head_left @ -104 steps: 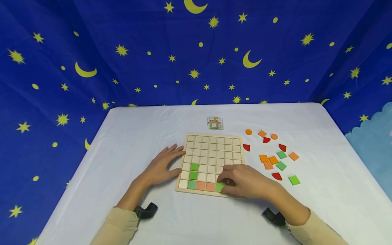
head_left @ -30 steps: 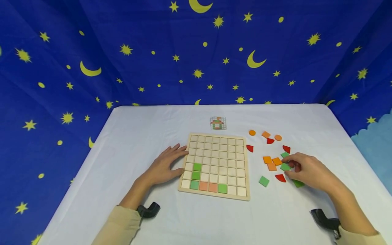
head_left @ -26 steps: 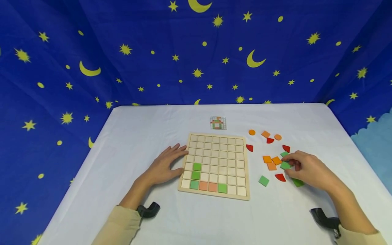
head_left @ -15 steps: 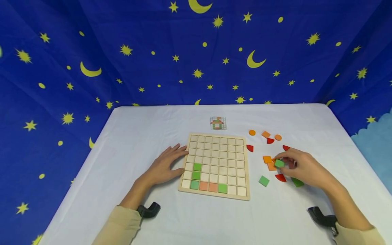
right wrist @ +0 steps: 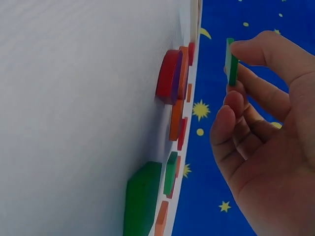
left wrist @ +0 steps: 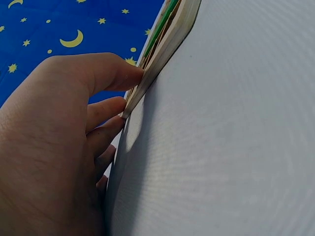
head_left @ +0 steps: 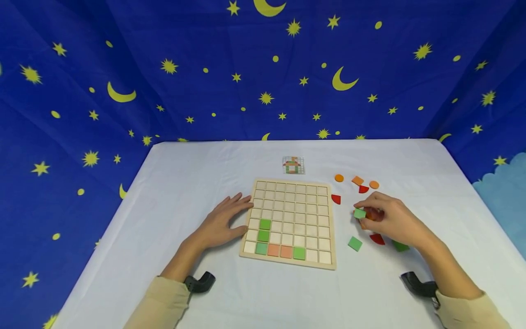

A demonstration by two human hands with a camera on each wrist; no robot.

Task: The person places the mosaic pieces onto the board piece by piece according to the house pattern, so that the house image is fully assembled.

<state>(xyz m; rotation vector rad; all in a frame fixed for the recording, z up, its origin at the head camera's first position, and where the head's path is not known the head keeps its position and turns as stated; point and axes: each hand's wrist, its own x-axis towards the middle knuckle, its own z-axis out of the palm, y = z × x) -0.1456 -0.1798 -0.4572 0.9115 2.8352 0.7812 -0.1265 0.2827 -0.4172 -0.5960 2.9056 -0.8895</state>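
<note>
My right hand (head_left: 390, 219) pinches a green square tile (head_left: 359, 214) between thumb and fingers, above the loose orange tiles. In the right wrist view the green tile stands on edge in the fingertips, raised off the table. My left hand (head_left: 219, 224) lies at the left edge of the wooden grid board (head_left: 287, 214), fingers spread and thumb and fingertips touching its side. Green tiles (head_left: 263, 236) and two salmon tiles (head_left: 273, 250) sit in cells at the board's lower left. Part of the loose tile group is hidden behind my right hand.
A small pattern card (head_left: 293, 165) lies beyond the board. To the right are an orange disc (head_left: 339, 178), red quarter-round pieces (head_left: 336, 199), a loose green tile (head_left: 355, 244) and a darker green one (head_left: 400, 246). A blue star-patterned cloth (head_left: 205, 91) hangs behind the white table.
My right hand left the board, went right to the loose pieces, picked up a green tile and carries it leftward. Another green tile now lies nearer the board. The left hand stays put.
</note>
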